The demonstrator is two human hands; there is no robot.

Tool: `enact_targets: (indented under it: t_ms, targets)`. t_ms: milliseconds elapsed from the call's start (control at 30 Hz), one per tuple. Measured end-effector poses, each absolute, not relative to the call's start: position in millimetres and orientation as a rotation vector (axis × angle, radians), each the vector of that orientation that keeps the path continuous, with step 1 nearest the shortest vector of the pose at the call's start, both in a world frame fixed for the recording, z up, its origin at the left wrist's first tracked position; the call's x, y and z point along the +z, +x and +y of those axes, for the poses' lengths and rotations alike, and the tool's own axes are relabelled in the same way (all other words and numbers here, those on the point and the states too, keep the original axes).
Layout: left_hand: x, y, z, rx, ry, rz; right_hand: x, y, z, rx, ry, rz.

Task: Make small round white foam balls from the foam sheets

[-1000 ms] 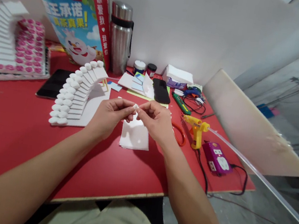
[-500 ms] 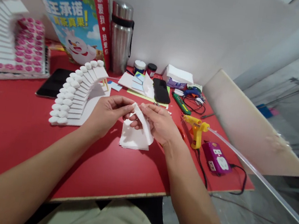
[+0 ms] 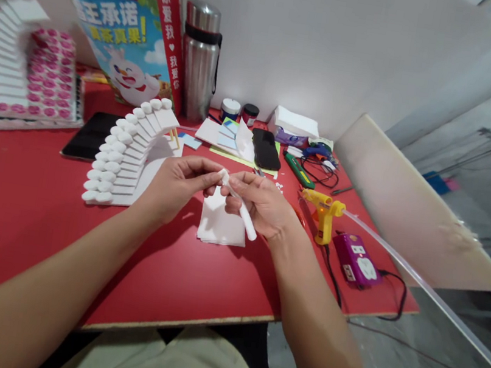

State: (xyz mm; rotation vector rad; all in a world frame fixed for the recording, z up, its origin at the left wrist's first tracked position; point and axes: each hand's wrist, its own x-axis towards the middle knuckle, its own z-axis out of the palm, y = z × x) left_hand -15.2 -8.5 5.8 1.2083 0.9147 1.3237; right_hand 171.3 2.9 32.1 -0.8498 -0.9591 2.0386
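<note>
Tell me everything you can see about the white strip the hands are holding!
The white strip is plain, long and narrow, and looks like thin paper or tissue. Its upper end is bunched up small between the fingertips of the left hand and the right hand. The right hand's fingers hide part of it. Below them it slants down to the right, ending in a free tip that seems to be in the air, near the white sheets.

I'd call this a craft workshop. A hot-glue gun (image 3: 324, 225) sits near the right edge of the red table (image 3: 180, 279), a model staircase (image 3: 4, 55) toward its back.
</note>
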Motion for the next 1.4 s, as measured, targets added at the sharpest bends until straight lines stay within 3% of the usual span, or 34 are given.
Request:
enact_targets:
  t_ms: [300,633,833,967,1400]
  targets:
    - [7,-6,-14,1.366,1.139,0.951,31,158,-2,1.546,-0.977,-1.14]
    - [9,11,-28,1.604,1.364,1.129,25,141,-18,0.659,-1.19,-1.494]
    - [4,4,-25,1.8,1.98,1.24,27,140,-20,0.996,-1.03,-1.415]
    - [2,3,-25,1.827,2.155,1.17,31,142,-20,1.025,-0.994,-1.374]
    - [9,-6,-17,1.465,1.477,0.929,28,151,-17,0.894,-0.979,-1.517]
